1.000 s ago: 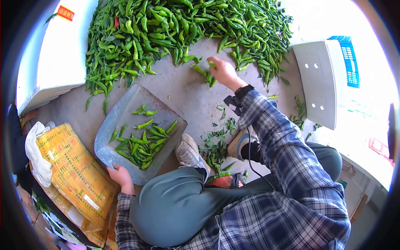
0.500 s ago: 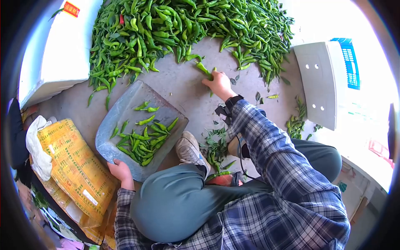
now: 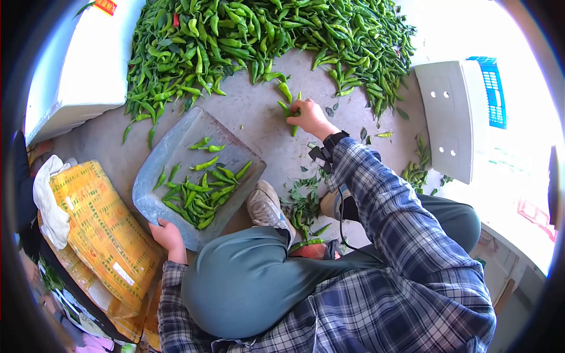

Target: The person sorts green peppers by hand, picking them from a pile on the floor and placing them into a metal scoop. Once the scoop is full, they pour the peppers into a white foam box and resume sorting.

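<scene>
My right hand (image 3: pixel 311 119) is closed on green peppers (image 3: pixel 294 112) above the bare floor, just below the large heap of green peppers (image 3: pixel 235 41). Another single pepper (image 3: pixel 285 91) lies just beyond my fingers. At the lower left, my left hand (image 3: pixel 169 236) grips the near-left edge of a grey metal dustpan-like scoop (image 3: pixel 154 170). Several green peppers (image 3: pixel 197 197) lie inside the scoop, most of them bunched toward its near side.
White foam boxes stand at the upper left (image 3: pixel 94 59) and right (image 3: pixel 447 117), with a blue basket (image 3: pixel 493 94) beyond the right one. Yellow-taped cardboard (image 3: pixel 106 229) is at the left. Leaves (image 3: pixel 303 203) lie between my shoes (image 3: pixel 268 206).
My right hand has shifted slightly down and right, and more peppers show between its fingers. One pepper now lies apart from the hand. My left hand still holds the scoop.
</scene>
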